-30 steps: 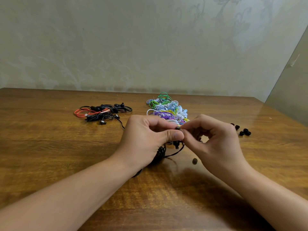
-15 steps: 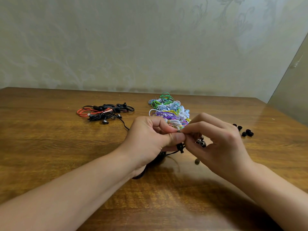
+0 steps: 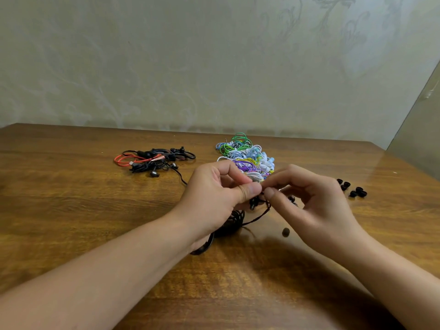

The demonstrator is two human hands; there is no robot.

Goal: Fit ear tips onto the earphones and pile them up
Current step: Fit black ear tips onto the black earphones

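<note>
Higher now, earbud (image 3: 252,203) beneath thumbs

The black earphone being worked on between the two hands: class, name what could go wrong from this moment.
1. Both hands pinch the black earphone at the fingertips, so a slip of the left hand or right hand could drop the ear tip.
2. A loose ear tip lies under the right wrist and might get knocked away.
3. The dangling cable could snag.
</note>
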